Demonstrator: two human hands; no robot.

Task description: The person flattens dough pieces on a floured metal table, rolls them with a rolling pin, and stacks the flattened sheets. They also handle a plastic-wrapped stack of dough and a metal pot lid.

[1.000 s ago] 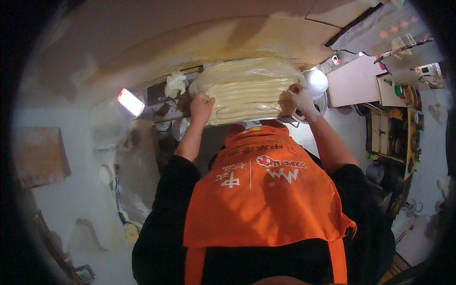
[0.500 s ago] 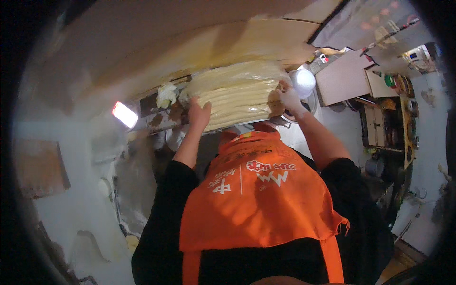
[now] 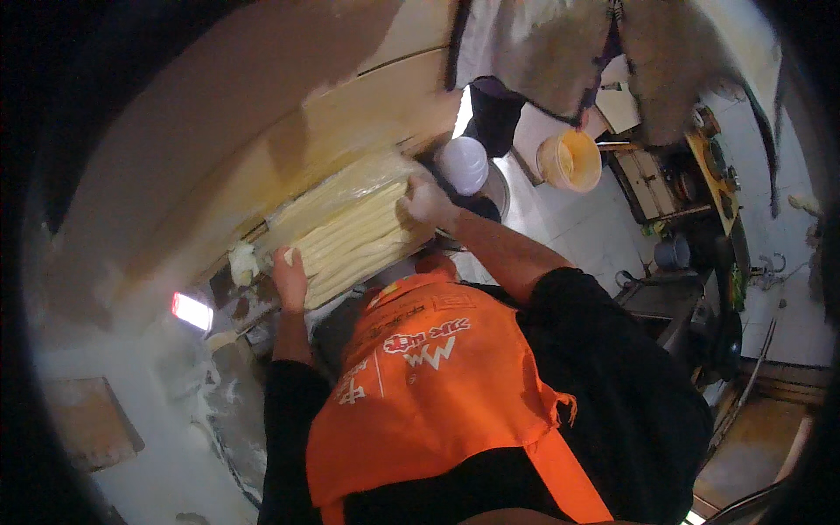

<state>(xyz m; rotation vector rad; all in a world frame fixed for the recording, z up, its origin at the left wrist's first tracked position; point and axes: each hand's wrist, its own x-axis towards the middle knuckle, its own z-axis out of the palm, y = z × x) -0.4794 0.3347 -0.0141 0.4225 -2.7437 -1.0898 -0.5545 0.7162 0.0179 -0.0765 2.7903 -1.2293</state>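
Long pale dough strips [image 3: 350,243] lie side by side on a tray against the far wall. A clear plastic film [image 3: 341,185] covers their far side in wrinkles. My left hand [image 3: 290,278] is at the left ends of the strips, its fingers curled in; what they hold is too small to make out. At the right ends my right hand [image 3: 429,203] is closed, pinching the edge of the film, its fingertips partly hidden.
A white round tub [image 3: 462,166] stands right of the tray, and an orange-rimmed bucket [image 3: 570,161] farther right. A lit phone [image 3: 192,311] and a crumpled whitish bundle [image 3: 243,262] are at the left. Cloths [image 3: 534,52] hang at the upper right.
My view has turned toward the right, so the tray now slants and sits farther left. The bucket and hanging cloths show more. Both hands stay at the tray's two ends.
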